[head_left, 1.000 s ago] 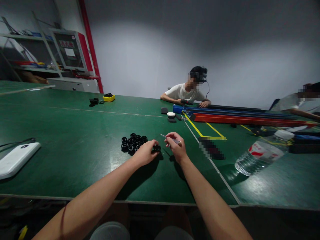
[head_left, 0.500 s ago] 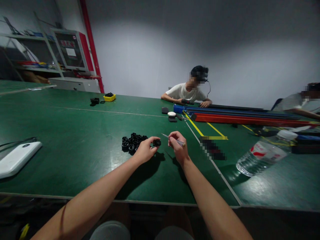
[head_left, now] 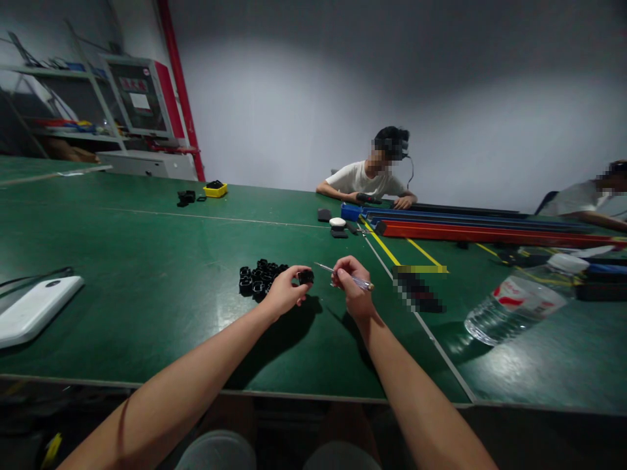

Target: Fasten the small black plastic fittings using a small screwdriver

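Observation:
My left hand (head_left: 283, 291) pinches a small black plastic part (head_left: 306, 277) just above the green table (head_left: 147, 287). My right hand (head_left: 353, 287) is closed round a thin screwdriver (head_left: 343, 275) with a clear handle. Its metal tip points left toward the black part and stops a little short of it. A heap of several similar black parts (head_left: 259, 277) lies on the table just left of my left hand.
A white device (head_left: 34, 308) with a cable lies at the left edge. A clear water bottle (head_left: 519, 301) lies on its side at the right. Long red and blue rails (head_left: 480, 230), a yellow bin (head_left: 215, 189) and two seated people are at the far side.
My left hand lifted the black part off the table and raised it toward the screwdriver tip. My right hand shifted slightly up with the screwdriver.

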{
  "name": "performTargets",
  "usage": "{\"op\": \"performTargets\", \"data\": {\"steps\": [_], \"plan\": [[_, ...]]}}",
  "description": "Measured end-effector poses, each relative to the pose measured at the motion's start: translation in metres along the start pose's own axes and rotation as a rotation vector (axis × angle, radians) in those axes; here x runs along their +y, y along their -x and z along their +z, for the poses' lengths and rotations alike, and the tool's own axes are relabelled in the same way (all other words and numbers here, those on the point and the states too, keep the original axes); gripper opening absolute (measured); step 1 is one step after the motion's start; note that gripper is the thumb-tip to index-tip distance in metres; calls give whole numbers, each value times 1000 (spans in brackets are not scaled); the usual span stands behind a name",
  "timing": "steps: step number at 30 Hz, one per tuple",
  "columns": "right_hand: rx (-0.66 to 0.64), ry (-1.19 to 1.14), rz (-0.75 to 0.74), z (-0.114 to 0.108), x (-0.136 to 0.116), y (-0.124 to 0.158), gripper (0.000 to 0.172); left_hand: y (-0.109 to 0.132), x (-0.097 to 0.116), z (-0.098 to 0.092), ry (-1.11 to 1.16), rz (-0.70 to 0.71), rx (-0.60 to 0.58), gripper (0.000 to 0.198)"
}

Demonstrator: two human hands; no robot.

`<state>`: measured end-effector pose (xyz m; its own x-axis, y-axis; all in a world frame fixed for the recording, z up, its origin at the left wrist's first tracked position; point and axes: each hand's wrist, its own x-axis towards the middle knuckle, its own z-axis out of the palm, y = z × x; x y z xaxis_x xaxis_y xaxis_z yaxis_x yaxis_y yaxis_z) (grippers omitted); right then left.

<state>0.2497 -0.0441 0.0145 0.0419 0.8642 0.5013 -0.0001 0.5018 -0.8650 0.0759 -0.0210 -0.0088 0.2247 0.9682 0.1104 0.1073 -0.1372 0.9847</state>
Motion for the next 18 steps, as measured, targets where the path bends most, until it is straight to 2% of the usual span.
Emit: {"op": "performTargets", "data": {"steps": [11, 18], "plan": [[-82, -54, -67, -2, 4, 1, 14, 1, 3, 0, 77, -10, -20, 39], [-179, 31, -76, -2, 1, 2, 18, -1, 2, 0, 110, -4, -8, 40]]}}
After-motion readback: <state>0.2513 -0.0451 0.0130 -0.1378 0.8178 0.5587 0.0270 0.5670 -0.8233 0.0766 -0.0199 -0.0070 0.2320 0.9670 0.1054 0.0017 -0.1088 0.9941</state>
